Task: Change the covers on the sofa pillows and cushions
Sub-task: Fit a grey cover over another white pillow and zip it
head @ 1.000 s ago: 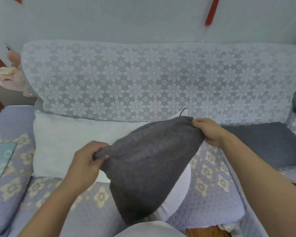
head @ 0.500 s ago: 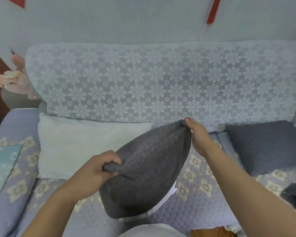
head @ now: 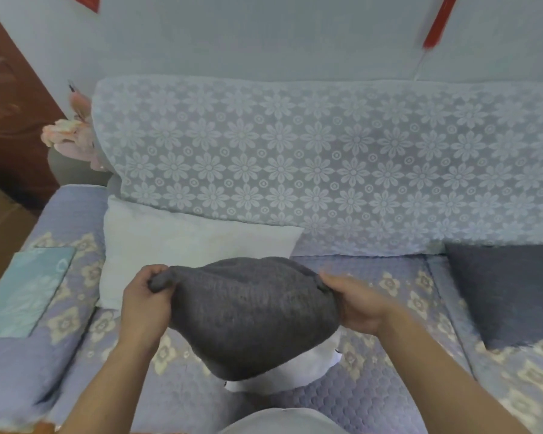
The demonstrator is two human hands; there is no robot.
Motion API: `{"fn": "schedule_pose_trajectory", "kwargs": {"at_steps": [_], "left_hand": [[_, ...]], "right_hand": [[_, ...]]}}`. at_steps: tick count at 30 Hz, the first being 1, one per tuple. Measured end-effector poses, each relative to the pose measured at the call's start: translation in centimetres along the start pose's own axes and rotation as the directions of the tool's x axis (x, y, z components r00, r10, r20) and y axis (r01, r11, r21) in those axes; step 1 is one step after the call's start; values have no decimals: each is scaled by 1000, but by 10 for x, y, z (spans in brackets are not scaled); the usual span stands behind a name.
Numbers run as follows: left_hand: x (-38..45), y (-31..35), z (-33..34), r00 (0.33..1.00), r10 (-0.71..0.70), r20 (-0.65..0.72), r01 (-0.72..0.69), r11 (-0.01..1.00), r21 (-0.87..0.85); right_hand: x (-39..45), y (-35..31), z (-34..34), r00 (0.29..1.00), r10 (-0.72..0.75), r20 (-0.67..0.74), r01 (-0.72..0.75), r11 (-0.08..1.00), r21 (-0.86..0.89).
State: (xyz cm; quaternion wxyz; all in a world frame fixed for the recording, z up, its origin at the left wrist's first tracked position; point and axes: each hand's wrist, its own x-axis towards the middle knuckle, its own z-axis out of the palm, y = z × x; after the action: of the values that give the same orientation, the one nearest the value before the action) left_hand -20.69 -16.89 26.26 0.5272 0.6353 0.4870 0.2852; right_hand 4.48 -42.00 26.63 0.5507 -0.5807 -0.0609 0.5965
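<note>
A dark grey knitted cover point(head: 251, 317) is pulled over a white pillow point(head: 282, 368), whose bottom end sticks out below the cover. I hold it in front of me above the sofa seat. My left hand point(head: 145, 305) is shut on the cover's top left corner. My right hand point(head: 355, 305) is shut on the top right corner. A bare white pillow point(head: 182, 245) leans against the sofa back on the left. A pillow in a dark grey cover point(head: 511, 289) lies on the seat at the right.
The sofa has a lilac quilted seat point(head: 405, 308) and a lace floral throw point(head: 326, 164) over its back. A pale blue cloth point(head: 29, 292) lies on the left armrest. Pink artificial flowers point(head: 69, 136) stand beyond the sofa's left end, by a brown door.
Both hands have lowered the covered pillow and levelled it; its top edge was tilted up to the right and now runs across. The view has shifted right and down.
</note>
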Motion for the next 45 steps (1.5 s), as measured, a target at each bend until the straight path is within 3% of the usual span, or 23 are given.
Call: {"fn": "schedule_pose_trajectory", "kwargs": {"at_steps": [2,6,13,15,16,18,20,22,23,25,29,34,35,37,38,40,42,44,45], "left_hand": [[2,-6,-1,999,-30,-13,31,999,44],[3,-13,-2,995,-48,-90,61,986,155],[-4,-9,8,987,94,-130,-37,921,387],[-7,-10,8,985,119,-125,-36,850,525],[-9,-8,8,974,191,-124,-70,768,637],[-10,-1,14,899,436,45,-314,569,760],[-19,16,38,745,531,403,-649,439,621],[-37,31,73,556,393,732,-823,385,418],[-46,36,90,479,282,831,-859,347,377],[-58,37,117,433,141,890,-884,256,390],[-64,31,118,434,150,888,-896,173,408],[-84,9,107,465,61,883,-885,23,464],[-87,3,107,440,61,896,-898,0,441],[-89,-6,109,322,139,937,-943,-37,330],[-85,-3,109,288,200,937,-954,-19,298],[-67,14,108,327,349,878,-944,93,315],[-49,49,105,406,447,797,-913,240,331],[-41,84,99,520,484,704,-827,491,273],[-40,100,95,611,476,633,-732,643,224]], "right_hand": [[0,9,9,995,82,56,-86,994,69],[4,18,-1,995,74,-72,-55,969,239],[-1,25,-4,975,191,-117,-148,941,304],[4,30,-5,973,214,-87,-170,919,355],[6,33,-6,967,232,-109,-180,918,354],[10,42,-8,950,252,-184,-194,939,283],[13,48,-5,942,238,-237,-195,962,192],[13,51,3,945,210,-251,-194,977,87],[13,52,7,953,181,-241,-174,983,52],[8,50,11,967,97,-236,-92,995,31],[-10,55,3,976,-90,-197,116,985,125],[0,88,1,970,148,-195,-105,971,213],[1,90,6,962,161,-220,-125,978,167],[6,90,13,942,89,-324,-66,995,80],[9,88,14,920,18,-391,4,999,55],[9,77,12,861,-133,-490,140,990,-23],[4,63,5,819,-250,-516,198,968,-155],[-2,52,-2,796,-341,-501,223,933,-282],[-5,46,-6,775,-391,-497,237,908,-344]]}}
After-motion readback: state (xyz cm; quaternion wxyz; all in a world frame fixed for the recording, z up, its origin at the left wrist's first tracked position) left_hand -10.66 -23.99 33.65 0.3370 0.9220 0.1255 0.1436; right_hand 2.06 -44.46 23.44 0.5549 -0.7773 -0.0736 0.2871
